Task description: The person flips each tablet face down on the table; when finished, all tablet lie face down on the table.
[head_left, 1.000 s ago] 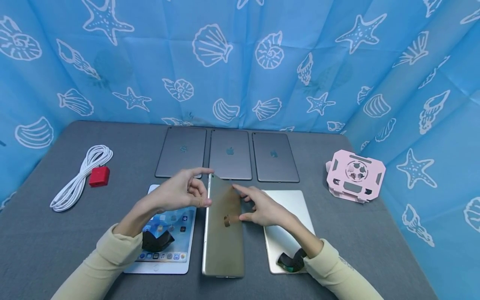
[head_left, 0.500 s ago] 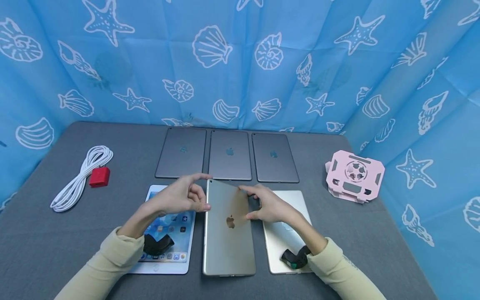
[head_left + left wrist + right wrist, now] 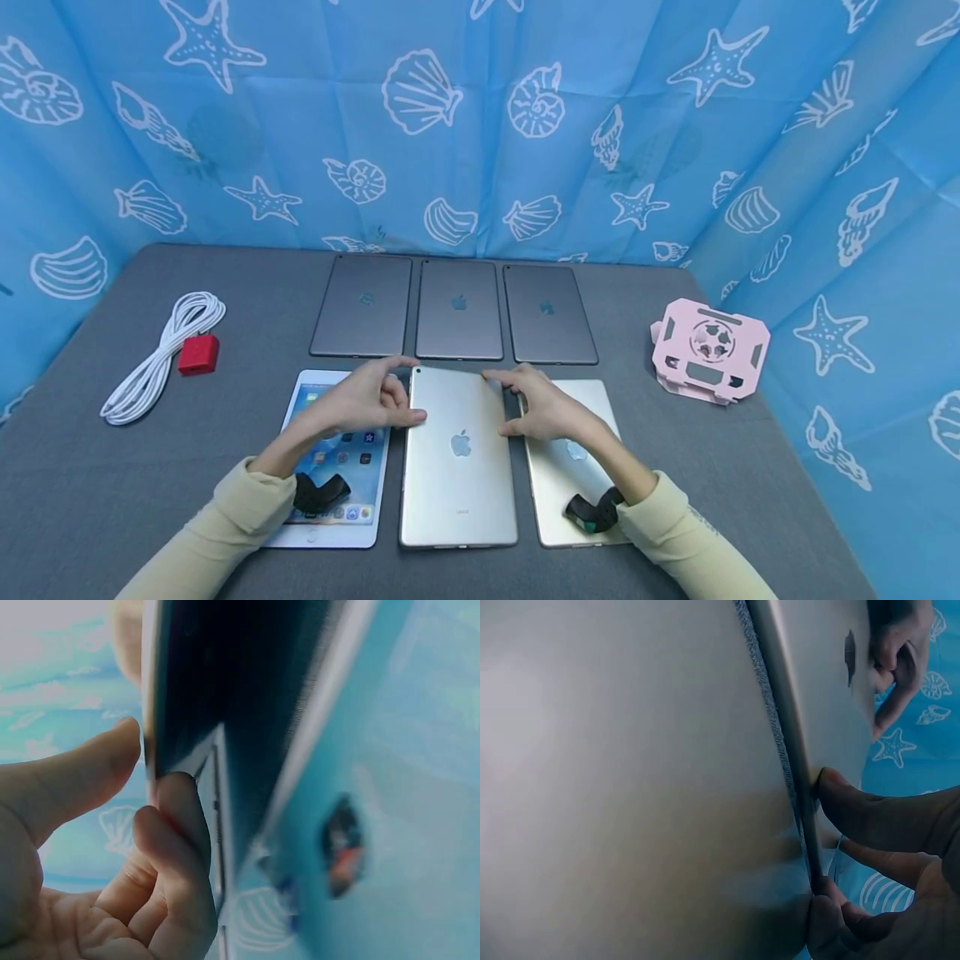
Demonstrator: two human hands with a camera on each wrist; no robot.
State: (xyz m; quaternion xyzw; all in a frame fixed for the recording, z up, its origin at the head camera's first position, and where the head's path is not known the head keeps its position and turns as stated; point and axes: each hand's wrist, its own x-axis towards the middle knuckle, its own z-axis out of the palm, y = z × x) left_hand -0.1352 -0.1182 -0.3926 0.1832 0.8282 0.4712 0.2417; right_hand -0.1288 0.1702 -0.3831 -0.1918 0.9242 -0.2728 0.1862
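Note:
A silver tablet point(image 3: 459, 475) lies back up and almost flat in the middle of the near row on the grey table point(image 3: 90, 483). My left hand point(image 3: 363, 400) pinches its upper left edge. In the left wrist view the thumb is on one face and the fingers point(image 3: 176, 847) on the other face of that edge point(image 3: 225, 690). My right hand point(image 3: 543, 408) holds the upper right edge, and its fingertips point(image 3: 877, 817) press against the rim of the tablet point(image 3: 825, 697).
A white tablet point(image 3: 358, 467) with its screen lit lies to the left, and a gold tablet point(image 3: 562, 483) lies back up to the right. Three dark grey tablets point(image 3: 459, 308) lie behind. A white cable point(image 3: 161, 354) with a red block point(image 3: 198, 353) lies far left, and a pink stand point(image 3: 708, 350) is far right.
The silver tablet stood on its left edge a second ago. Both hands have tipped it over to the right and lowered it until it is nearly flat, back up.

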